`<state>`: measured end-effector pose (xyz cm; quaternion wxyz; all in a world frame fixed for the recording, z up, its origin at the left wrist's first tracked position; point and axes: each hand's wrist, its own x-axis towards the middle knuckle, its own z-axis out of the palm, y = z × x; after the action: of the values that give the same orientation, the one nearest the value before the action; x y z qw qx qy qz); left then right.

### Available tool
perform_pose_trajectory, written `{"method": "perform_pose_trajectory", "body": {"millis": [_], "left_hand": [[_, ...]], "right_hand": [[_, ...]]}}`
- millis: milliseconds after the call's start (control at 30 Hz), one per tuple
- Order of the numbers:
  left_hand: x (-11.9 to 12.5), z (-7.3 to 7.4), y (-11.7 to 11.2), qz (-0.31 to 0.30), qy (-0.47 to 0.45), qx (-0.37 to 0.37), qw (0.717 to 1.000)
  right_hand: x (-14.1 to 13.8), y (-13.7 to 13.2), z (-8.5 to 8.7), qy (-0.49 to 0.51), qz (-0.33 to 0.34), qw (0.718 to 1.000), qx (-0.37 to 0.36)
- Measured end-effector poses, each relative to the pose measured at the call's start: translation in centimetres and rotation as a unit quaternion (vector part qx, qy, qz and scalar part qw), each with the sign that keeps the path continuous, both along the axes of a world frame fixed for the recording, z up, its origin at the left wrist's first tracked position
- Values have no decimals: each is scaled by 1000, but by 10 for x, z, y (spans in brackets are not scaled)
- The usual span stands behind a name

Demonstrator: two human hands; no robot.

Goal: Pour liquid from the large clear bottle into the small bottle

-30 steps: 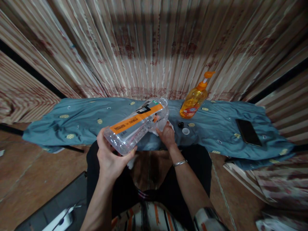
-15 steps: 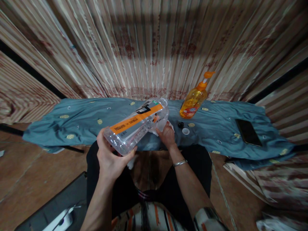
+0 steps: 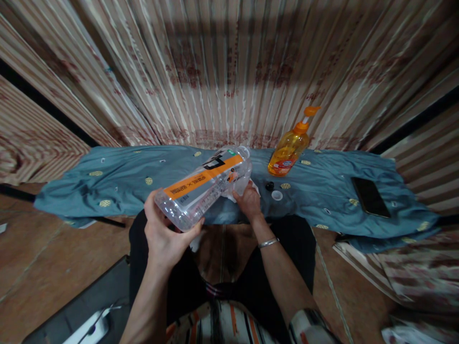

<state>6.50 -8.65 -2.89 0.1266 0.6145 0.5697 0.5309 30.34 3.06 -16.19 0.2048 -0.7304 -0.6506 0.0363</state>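
Observation:
A large clear plastic bottle (image 3: 204,184) with an orange and grey label lies tilted, its uncapped neck pointing away to the upper right. My left hand (image 3: 167,229) is wrapped round the base end of it. Beside the neck end, my right hand (image 3: 248,200) is closed on a white tissue (image 3: 231,196), pressed near the bottle's lower side; part of the tissue is hidden by the fingers. Just right of that hand are a small black cap (image 3: 269,186) and a white round cap (image 3: 277,195).
An orange pump bottle (image 3: 288,152) of yellow liquid stands behind the caps. A black phone (image 3: 370,197) lies on the right of the blue cloth-covered table (image 3: 125,177). Pleated curtains (image 3: 215,71) hang close behind. A dark case (image 3: 96,296) is on the floor at left.

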Motion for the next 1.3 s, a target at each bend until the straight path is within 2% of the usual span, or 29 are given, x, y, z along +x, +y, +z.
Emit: {"method": "perform_pose_trajectory", "body": {"millis": [233,433,800,1000,1200,1300], "left_hand": [[-1,-1,0,6,4,-6,1000],[-3,-5,1,7,3,2,1000],[0,0,-1,14,3,-5,1000],[0,-2,-1,9,11,1,1000],[1,-1,0,13,2,-8,1000],[3,1,0,23,-18,-18,999]], "right_hand": [[-1,-2,5,25,-14,999,-27],[-1,-1,6,35,-17,999,-21],[-1,-2,8,52,-16,998,-25],[-2,-3,14,41,-31,997,-57],[-1,-3,11,48,-18,998,-25],[-1,-2,10,38,-17,999,-32]]}}
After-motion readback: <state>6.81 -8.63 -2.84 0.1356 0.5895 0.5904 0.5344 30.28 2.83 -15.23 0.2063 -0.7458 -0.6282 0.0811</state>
